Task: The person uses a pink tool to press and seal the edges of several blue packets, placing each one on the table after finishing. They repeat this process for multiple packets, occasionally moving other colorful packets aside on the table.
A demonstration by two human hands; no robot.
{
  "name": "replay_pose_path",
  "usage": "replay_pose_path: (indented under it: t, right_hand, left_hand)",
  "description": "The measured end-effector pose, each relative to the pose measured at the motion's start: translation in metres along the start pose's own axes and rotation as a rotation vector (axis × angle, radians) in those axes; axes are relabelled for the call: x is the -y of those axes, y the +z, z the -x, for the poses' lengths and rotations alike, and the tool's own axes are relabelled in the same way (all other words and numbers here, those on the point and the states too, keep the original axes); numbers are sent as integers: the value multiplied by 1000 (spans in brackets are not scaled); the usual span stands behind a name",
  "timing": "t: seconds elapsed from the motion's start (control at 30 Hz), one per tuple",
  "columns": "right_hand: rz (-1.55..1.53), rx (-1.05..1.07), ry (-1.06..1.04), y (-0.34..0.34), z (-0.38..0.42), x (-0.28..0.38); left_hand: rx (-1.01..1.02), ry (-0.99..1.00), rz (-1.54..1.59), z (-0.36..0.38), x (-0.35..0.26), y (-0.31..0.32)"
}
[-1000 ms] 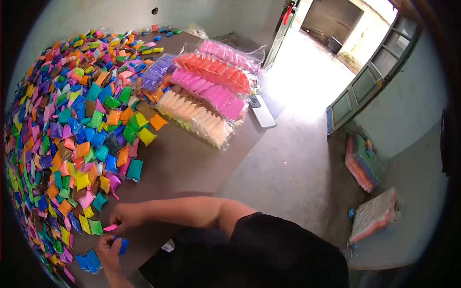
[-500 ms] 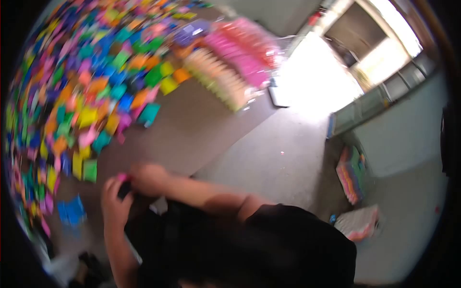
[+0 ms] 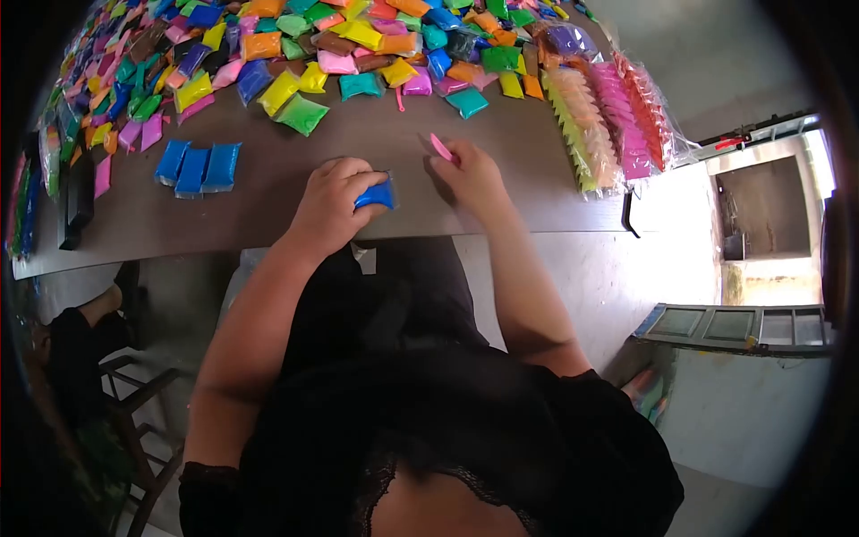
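My left hand (image 3: 329,204) is closed around a small blue packet (image 3: 376,194) in clear plastic, near the front edge of the table. To its right, my right hand (image 3: 472,175) grips a thin pink plastic piece (image 3: 441,148), whose tip sticks out past the fingers; its exact kind I cannot make out. The hands are apart. Left of them, three blue packets (image 3: 191,170) lie side by side on the table (image 3: 268,210).
A big heap of colourful packets (image 3: 358,34) covers the table's far side. Bagged rows of yellow-green, peach, pink and red pieces (image 3: 617,116) lie at the right end. A dark object (image 3: 79,197) stands at the left, with a chair (image 3: 143,403) and another person's leg (image 3: 89,313) below.
The view has swung round and become sharper. My hands, close together before, are now apart, and the blue packet now shows in my left hand.
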State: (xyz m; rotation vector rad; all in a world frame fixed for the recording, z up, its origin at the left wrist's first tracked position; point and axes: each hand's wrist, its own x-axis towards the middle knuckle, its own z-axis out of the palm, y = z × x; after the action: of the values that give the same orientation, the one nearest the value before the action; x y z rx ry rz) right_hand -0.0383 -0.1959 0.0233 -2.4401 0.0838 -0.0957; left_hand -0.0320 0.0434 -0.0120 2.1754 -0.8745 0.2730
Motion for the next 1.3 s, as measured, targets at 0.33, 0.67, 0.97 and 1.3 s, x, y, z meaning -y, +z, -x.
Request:
replay_pose_path:
  t: [0.33, 0.67, 0.97, 1.3]
  right_hand:
    - [-145, 95, -10, 7, 29, 18]
    - [-109, 98, -165, 19, 16, 8]
    - [-82, 155, -193, 16, 7, 10]
    - [463, 62, -507, 13, -2, 27]
  left_hand:
    - [22, 40, -26, 2, -7, -3]
    - [-9, 75, -304, 5, -19, 4]
    - [13, 66, -327, 3, -20, 3]
    - [17, 61, -306, 3, -21, 2]
